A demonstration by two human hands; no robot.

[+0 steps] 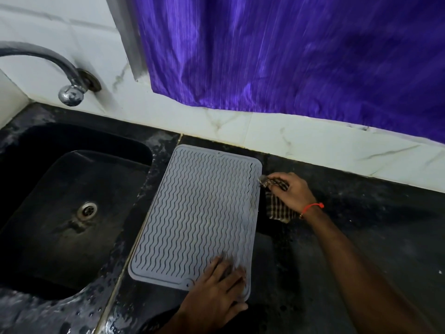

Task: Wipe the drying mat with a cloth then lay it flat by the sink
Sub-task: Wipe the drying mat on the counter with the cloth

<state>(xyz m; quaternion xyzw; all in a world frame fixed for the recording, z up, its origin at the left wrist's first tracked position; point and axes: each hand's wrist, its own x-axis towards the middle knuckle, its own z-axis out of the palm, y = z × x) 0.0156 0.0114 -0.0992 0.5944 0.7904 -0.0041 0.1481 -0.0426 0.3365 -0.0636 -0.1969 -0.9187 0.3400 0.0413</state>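
Note:
A grey drying mat (197,213) with wavy ridges lies flat on the black counter, just right of the sink (60,201). My left hand (216,290) rests palm down on the mat's near right corner, fingers spread. My right hand (289,191) is closed on a brown checked cloth (277,206) at the mat's far right edge; part of the cloth hangs below the hand onto the counter.
A chrome tap (69,92) juts from the white tiled wall above the sink. A purple curtain (289,56) hangs over the wall behind the counter. The wet black counter (361,237) stretches to the right of the mat.

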